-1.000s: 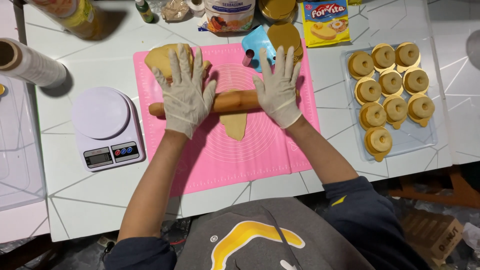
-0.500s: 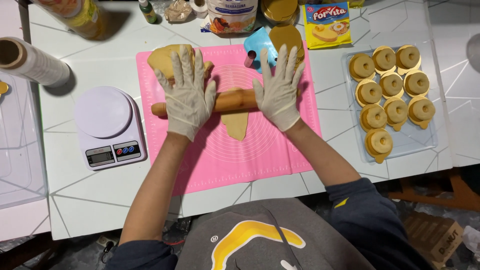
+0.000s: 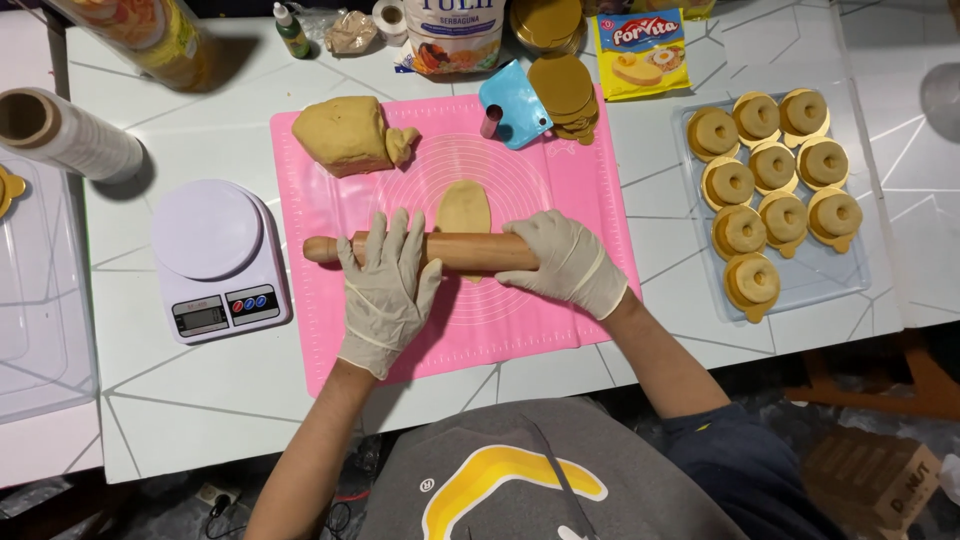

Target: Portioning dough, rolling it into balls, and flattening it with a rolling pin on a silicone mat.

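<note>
1. Floor shows dark along the bottom edge, with a cardboard box [image 3: 872,478] at the right, near the person's grey top.
2. Tabletop [image 3: 200,400] is white, crossed by thin grey lines, and carries everything else.
3. Pink mat [image 3: 560,320] lies at the middle of the table.
4. Left hand [image 3: 385,290], gloved, lies flat with fingers spread over the left part of a wooden pin [image 3: 470,252]; it presses rather than grips.
5. Right hand [image 3: 567,262], gloved, curves loosely over the pin's right end, palm down, fingers only partly bent.
6. The pin lies crosswise on the mat, across the near end of an oval dough piece [image 3: 464,208], which sticks out beyond it.
7. Scale [image 3: 215,255] sits just left of the mat, touching its edge.
8. Tray [image 3: 800,290] at the right holds round dough rings on gold discs.
9. Dough lump [image 3: 345,135] rests on the mat's far left corner; a blue scraper [image 3: 515,105] and gold discs [image 3: 565,95] lie at its far edge.
10. Film roll [image 3: 65,135] lies far left; a flour bag [image 3: 450,35] and a yellow packet [image 3: 640,50] line the far side.
</note>
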